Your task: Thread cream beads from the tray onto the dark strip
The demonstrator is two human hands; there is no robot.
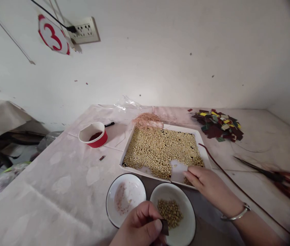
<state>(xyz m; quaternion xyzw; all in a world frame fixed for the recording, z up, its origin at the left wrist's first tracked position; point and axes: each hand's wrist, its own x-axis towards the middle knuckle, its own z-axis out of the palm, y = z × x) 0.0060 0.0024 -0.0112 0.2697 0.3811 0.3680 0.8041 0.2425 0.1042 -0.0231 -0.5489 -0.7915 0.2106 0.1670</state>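
My left hand (145,223) pinches a small dark piece (164,227) over the near edge of a white bowl (189,218) that has brownish beads in it. To the right, my right hand (199,177) has its thumb and fingers pressed together at the near right part of a white tray (205,150) of pale beads (160,147). Beside those fingertips is a bare white patch of the tray; what they hold, if anything, is too small to tell. Left of the bead bowl stands another white bowl (138,186) with reddish residue inside.
A red and white cup (100,140) and a black marker (109,124) lie left of the tray. Copper-coloured strands (147,119) touch its back edge. Coloured scraps (219,124), a dark red cord (226,174) and scissors (273,175) are on the right.
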